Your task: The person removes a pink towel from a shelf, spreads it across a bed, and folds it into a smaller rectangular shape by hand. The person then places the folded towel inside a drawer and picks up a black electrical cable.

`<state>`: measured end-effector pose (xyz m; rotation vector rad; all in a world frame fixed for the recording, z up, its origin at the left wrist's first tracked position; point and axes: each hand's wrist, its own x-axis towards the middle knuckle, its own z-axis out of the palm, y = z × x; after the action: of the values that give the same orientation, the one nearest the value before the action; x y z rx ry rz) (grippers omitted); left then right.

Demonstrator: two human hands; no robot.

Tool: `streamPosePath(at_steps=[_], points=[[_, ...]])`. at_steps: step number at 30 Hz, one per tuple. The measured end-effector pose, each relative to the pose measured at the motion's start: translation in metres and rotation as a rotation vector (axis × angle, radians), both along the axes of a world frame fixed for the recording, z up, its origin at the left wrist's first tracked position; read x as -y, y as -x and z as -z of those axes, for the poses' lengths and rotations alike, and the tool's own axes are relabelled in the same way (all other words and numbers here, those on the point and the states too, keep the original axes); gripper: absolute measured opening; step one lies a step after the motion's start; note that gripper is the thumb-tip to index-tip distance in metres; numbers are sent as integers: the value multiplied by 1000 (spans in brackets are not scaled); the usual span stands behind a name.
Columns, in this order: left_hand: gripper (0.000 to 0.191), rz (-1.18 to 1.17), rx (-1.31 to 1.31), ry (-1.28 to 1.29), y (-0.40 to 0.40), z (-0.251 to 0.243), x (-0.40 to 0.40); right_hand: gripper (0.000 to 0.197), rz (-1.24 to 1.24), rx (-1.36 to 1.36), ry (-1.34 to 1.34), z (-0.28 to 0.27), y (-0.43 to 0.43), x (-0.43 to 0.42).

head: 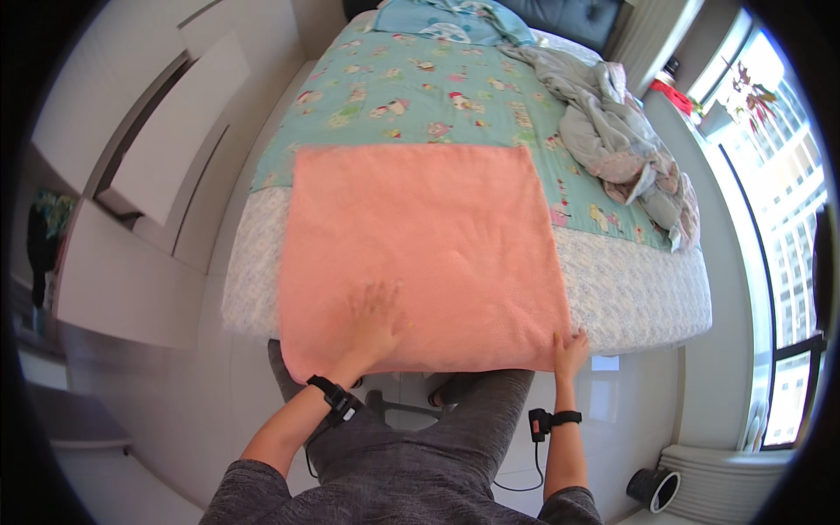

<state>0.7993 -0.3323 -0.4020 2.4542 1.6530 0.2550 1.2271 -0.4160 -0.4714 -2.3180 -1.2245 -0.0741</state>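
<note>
A pink cloth, its pile like a towel or blanket (pixel 426 243), lies spread in a near-square over the foot of the bed, its near edge at my thighs. My left hand (pixel 377 321), blurred, is over the cloth's lower left part with the fingers apart; whether it presses on the cloth I cannot tell. At the near right corner, my right hand (pixel 572 348) touches the cloth's edge, thumb on the cloth and fingers over the white patterned mattress cover (pixel 630 295). Whether it pinches the edge is unclear. Each wrist wears a black strap with a small device.
Under the pink cloth's far part is a green printed sheet (pixel 420 85). A crumpled grey blanket (pixel 604 131) lies at the bed's right, and a blue pillow (pixel 453 26) at its head. White cabinets (pixel 177 131) stand left, a window right, and a black bin (pixel 653 490) on the floor lower right.
</note>
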Motion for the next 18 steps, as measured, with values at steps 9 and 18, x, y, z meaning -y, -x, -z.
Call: streamPosePath(at_steps=[9,18], points=[[70,217,8,-79,-16,26,36,37,42,-616,128,-33,3,14],[63,440,-17,-46,-55,48,54,29,-227,-902,-226,-186,98,-72]])
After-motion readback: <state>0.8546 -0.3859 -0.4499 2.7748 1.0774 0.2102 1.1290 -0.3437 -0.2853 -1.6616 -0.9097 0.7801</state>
